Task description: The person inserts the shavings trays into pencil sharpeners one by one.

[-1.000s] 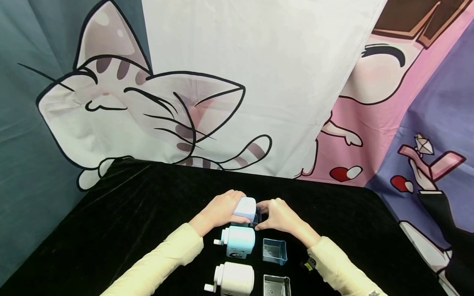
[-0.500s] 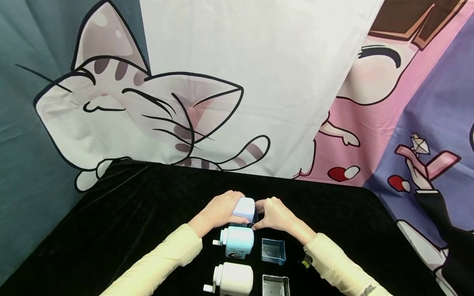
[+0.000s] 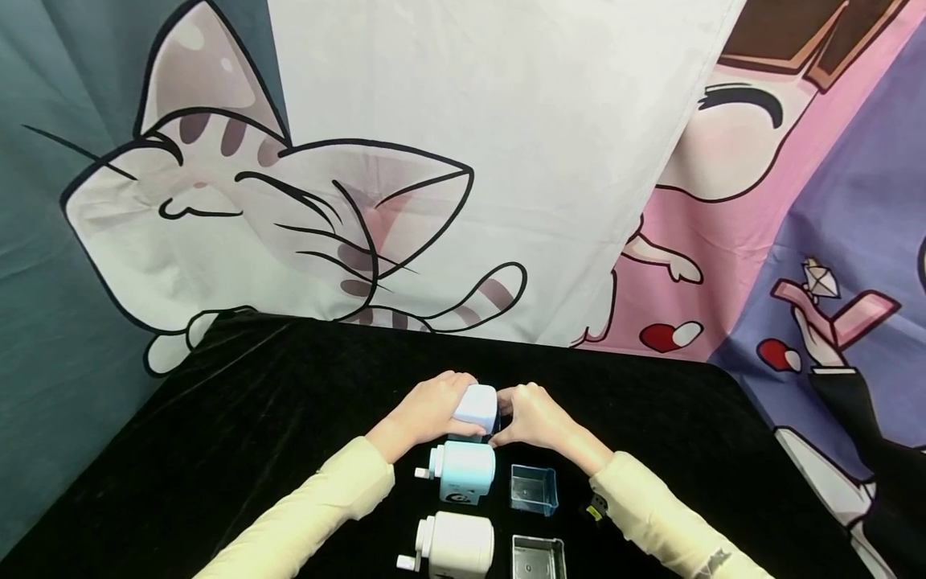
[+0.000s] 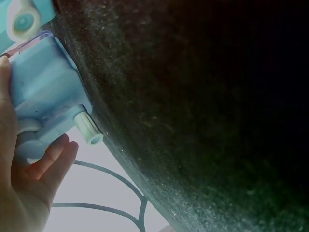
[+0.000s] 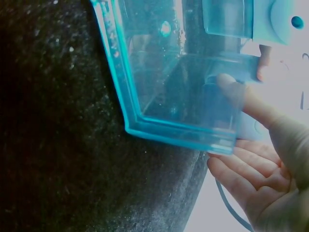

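Observation:
At the far end of a row of crank pencil sharpeners, my left hand (image 3: pixel 430 408) grips the pale lavender-blue one (image 3: pixel 477 404) from its left side. In the left wrist view its white crank handle (image 4: pixel 89 129) sticks out near my fingers. My right hand (image 3: pixel 537 418) pinches a dark blue see-through shavings drawer (image 3: pixel 497 424) at the sharpener's right side; most of that drawer is hidden by the sharpener and my fingers. Closer to me stands a light blue sharpener (image 3: pixel 470 464) with a white crank.
Right of the light blue sharpener lies a loose clear blue drawer (image 3: pixel 534 488), large in the right wrist view. A white sharpener (image 3: pixel 461 540) and a colourless drawer (image 3: pixel 538 555) are nearest me. Black cloth (image 3: pixel 325 378) covers the table; a printed curtain (image 3: pixel 579 161) hangs behind.
My right hand has moved slightly left with the drawer, and less of the drawer shows beside the lavender-blue sharpener. My left hand keeps its grip.

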A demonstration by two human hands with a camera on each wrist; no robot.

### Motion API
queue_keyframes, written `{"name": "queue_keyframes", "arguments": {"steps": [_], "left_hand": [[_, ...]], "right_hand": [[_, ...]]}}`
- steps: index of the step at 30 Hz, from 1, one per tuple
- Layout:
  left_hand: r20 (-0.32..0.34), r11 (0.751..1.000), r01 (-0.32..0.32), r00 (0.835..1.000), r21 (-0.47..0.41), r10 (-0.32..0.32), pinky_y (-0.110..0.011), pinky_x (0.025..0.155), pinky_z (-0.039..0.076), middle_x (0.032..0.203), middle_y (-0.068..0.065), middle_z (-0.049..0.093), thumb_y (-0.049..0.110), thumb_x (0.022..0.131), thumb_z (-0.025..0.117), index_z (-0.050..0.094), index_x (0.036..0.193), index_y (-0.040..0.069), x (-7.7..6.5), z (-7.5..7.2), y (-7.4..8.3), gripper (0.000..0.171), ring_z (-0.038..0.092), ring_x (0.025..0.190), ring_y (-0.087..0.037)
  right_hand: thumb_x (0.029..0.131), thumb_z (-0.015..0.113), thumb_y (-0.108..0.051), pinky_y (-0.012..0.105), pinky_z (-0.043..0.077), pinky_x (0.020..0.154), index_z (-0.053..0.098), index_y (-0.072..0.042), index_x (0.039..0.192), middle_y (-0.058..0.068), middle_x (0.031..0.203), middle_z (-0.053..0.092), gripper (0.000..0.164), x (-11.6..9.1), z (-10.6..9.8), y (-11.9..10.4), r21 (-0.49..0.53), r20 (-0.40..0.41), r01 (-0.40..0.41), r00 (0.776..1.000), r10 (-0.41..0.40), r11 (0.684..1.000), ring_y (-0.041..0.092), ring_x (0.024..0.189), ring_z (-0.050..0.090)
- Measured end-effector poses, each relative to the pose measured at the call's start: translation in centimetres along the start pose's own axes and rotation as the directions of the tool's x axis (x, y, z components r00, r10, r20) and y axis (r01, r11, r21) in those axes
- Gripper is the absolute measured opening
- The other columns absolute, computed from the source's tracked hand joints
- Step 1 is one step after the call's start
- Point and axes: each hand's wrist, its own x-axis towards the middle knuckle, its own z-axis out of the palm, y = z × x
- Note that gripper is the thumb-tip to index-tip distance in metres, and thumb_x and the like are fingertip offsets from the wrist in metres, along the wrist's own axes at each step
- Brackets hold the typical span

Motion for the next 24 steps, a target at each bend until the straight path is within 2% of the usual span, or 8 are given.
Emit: {"name": "queue_keyframes", "arguments": {"steps": [11, 19, 24], "left_hand": [[0.012, 1.0, 0.015, 1.0, -0.002, -0.015, -0.025, 0.072, 0.049, 0.101, -0.001, 0.059, 0.061, 0.071, 0.062, 0.049, 0.115, 0.013, 0.03, 0.0, 0.07, 0.066, 0.052, 0.084, -0.009], [-0.008, 1.0, 0.002, 1.0, -0.003, -0.002, -0.024, 0.071, 0.049, 0.1, 0.0, 0.059, 0.061, 0.07, 0.063, 0.05, 0.113, 0.013, 0.09, 0.03, 0.03, 0.066, 0.052, 0.083, -0.009], [-0.01, 1.0, 0.0, 1.0, 0.002, 0.0, -0.024, 0.07, 0.049, 0.1, 0.0, 0.058, 0.061, 0.07, 0.063, 0.049, 0.113, 0.013, 0.11, 0.1, -0.04, 0.066, 0.052, 0.082, -0.008]], "right_hand": [[0.055, 0.083, -0.03, 0.019, 0.052, 0.067, 0.066, -0.008, 0.095, 0.0, 0.084, 0.071, 0.048, 0.07, 0.13, -0.41, 0.018, -0.009, -0.023, 1.0, 0.023, 1.0, 0.006, 0.077, 0.067], [0.056, 0.083, -0.029, 0.018, 0.051, 0.066, 0.063, -0.008, 0.104, 0.0, 0.086, 0.072, 0.056, 0.39, 0.2, -0.39, 0.031, -0.009, -0.002, 1.0, 0.003, 1.0, 0.005, 0.078, 0.066], [0.056, 0.083, -0.031, 0.018, 0.051, 0.067, 0.064, -0.007, 0.102, -0.001, 0.086, 0.071, 0.055, 0.48, 0.24, -0.43, 0.023, -0.001, -0.038, 0.999, 0.038, 0.999, 0.004, 0.078, 0.066]]}}
